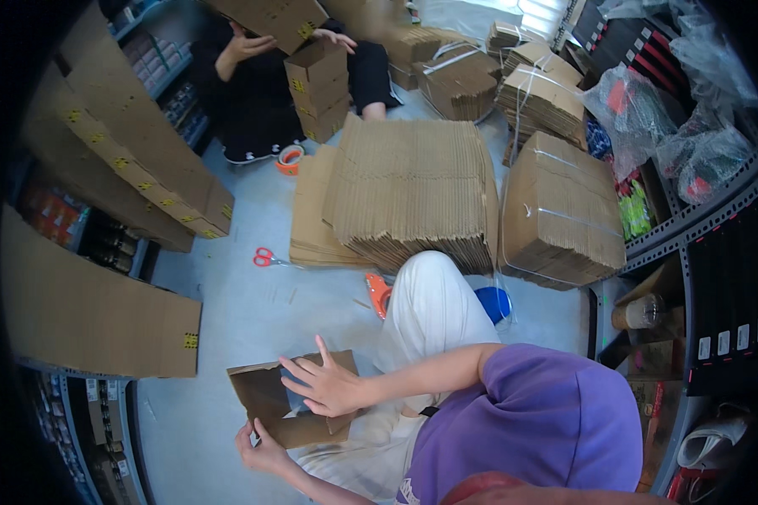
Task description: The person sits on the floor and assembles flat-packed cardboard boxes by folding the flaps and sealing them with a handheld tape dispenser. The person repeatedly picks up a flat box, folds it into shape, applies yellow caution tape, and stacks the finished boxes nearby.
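Note:
An open cardboard box point(299, 433) rests against my white-trousered leg, its dark inside showing. My left hand point(265, 450) grips its near left edge between thumb and fingers. Over the box's opening, my right hand point(327, 389) is open with its fingers spread; whether the fingertips touch the cardboard I cannot tell. Part of the box is hidden behind that hand and forearm. Beyond my raised knee lies a large stack of flattened cardboard boxes point(413, 185). An orange tape dispenser point(379, 295) sits on the floor beside the knee.
Red-handled scissors point(265, 257) and an orange tape roll point(290, 159) lie on the floor. A strapped cardboard bundle point(564, 210) stands right of the stack. Another person's hands point(248, 46) hold cardboard at the back. Shelves with boxes line both sides; bubble-wrapped items point(632, 114) hang right.

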A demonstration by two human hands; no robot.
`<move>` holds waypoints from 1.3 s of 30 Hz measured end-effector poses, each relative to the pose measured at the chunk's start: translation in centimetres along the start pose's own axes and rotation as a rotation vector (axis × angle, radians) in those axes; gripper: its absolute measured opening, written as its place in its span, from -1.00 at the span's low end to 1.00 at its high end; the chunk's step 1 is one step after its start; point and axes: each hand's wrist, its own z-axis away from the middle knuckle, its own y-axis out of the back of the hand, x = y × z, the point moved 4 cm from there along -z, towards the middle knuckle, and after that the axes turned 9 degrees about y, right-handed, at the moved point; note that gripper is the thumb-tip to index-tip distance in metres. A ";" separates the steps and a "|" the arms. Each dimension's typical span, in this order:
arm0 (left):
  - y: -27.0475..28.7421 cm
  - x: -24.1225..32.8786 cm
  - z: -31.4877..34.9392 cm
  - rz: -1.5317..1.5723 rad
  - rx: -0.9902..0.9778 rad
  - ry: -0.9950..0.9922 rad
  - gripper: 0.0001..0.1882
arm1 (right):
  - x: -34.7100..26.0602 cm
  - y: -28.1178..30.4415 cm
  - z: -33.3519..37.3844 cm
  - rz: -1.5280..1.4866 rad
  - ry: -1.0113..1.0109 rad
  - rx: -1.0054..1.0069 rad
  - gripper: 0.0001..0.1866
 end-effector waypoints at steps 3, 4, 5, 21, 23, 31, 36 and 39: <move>-0.9 -0.5 -0.6 0.008 -0.120 0.116 -0.81 | -0.3 1.2 -1.5 0.204 0.030 -0.125 -0.39; -1.4 -0.7 -0.9 0.040 -0.167 0.179 -0.79 | 0.1 0.5 -2.1 0.233 0.082 -0.152 -0.39; -1.7 0.0 -0.9 -0.089 -0.148 0.096 -0.56 | 1.2 -0.7 -2.1 0.269 0.119 -0.179 -0.38; -2.0 2.5 -1.1 -0.221 -0.239 -0.149 -0.45 | 1.9 -4.6 -7.3 0.314 0.443 -0.389 -0.18; -2.4 3.2 -1.4 -0.257 -0.281 -0.116 -0.43 | 2.2 -4.8 -7.2 0.452 0.437 -0.333 -0.14; -2.5 3.3 -0.8 -0.385 -0.356 -0.177 -0.40 | 2.4 -5.9 -6.8 0.898 0.408 -0.202 -0.13; -3.4 3.5 -0.2 -0.537 -0.408 -0.294 -0.41 | 3.4 -5.9 -6.1 0.857 0.492 0.018 -0.31; -4.0 4.2 0.6 -0.696 -0.450 -0.315 -0.41 | 3.4 -5.9 -6.0 0.787 0.543 0.112 -0.39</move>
